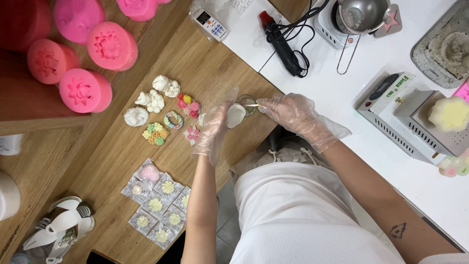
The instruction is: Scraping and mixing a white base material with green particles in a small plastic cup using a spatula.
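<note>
Thin stick (252, 105) lying level, tip leftward

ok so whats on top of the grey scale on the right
A pale yellow flower-shaped block sits on the platform of the grey scale. The platform under the block is covered, so nothing beneath it can be seen.

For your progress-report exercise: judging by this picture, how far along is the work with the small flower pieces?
Looks done: wrapped flower pieces lie in clear packets on the wooden table. In hand: the gloved left hand holds a white piece, and the gloved right hand works a thin stick at it over a small glass cup. Seemingly left: loose white and coloured pieces sit unwrapped beside pink moulds.
</note>
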